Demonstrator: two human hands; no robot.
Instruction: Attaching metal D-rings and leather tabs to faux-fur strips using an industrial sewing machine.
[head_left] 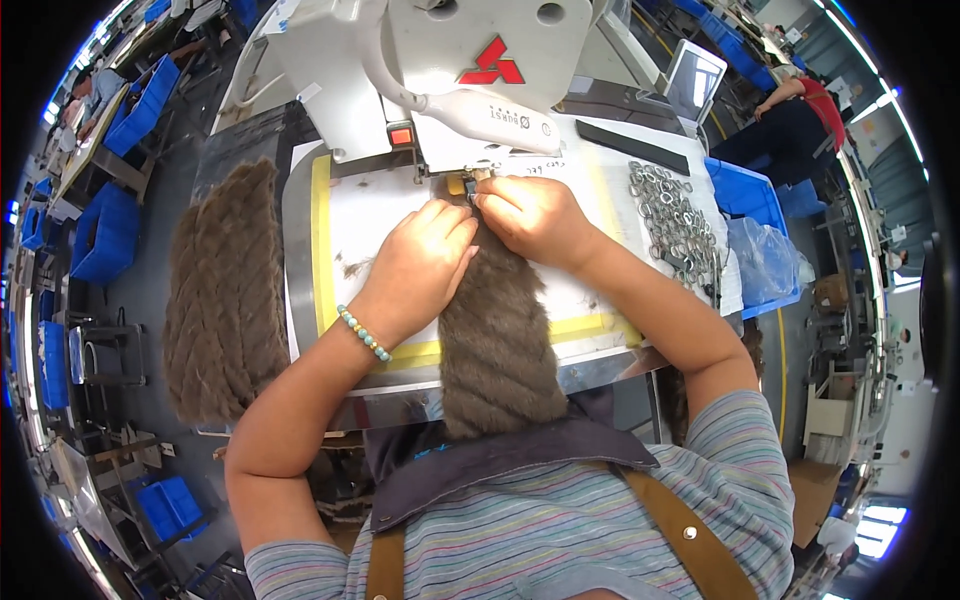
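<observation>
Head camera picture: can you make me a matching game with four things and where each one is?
Things:
1. fur strip
2. fur pile
3. metal rings
4. bead bracelet

Places:
A. on the left wrist
B. heaped at the table's right side
C. under both hands, running toward the sewing machine
D. hanging off the table's left side

Pairs: 1-C, 2-D, 3-B, 4-A. The left hand and right hand both press on the fur strip.
</observation>
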